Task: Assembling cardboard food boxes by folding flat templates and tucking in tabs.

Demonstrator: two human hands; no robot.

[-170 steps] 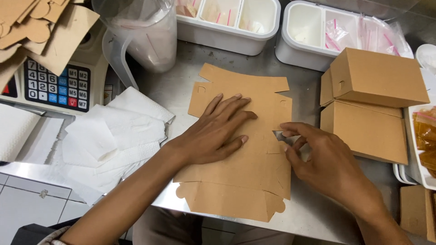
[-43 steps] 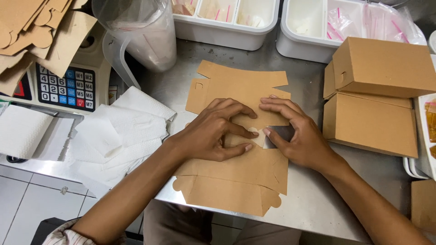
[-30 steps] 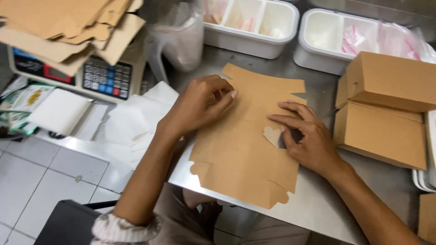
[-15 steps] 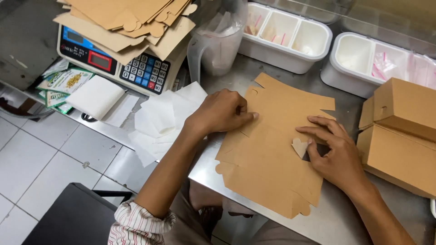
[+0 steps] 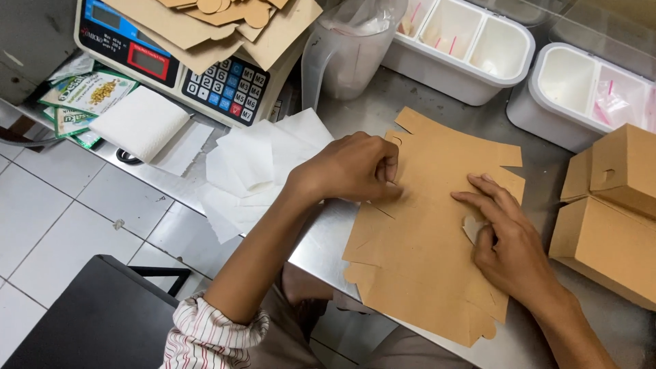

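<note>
A flat brown cardboard box blank (image 5: 424, 266) lies unfolded on the steel counter (image 5: 533, 147), its near end hanging over the counter's edge. My left hand (image 5: 355, 167) rests on the blank's left edge with fingers curled, pinching or pressing a flap there. My right hand (image 5: 506, 236) lies flat on the blank's right part, fingers spread, next to a small pale cut-out tab (image 5: 471, 227).
Two folded brown boxes (image 5: 611, 212) stand stacked at the right. White paper sheets (image 5: 256, 167) lie left of the blank. A weighing scale (image 5: 184, 65) carries more cardboard blanks. A clear plastic jug (image 5: 355, 44) and two white compartment trays (image 5: 465, 51) sit behind. Tiled floor lies below left.
The view has swung left and down. My left hand has slid from the blank's middle to its left edge and curled up. My right hand stays pressed on the right part.
</note>
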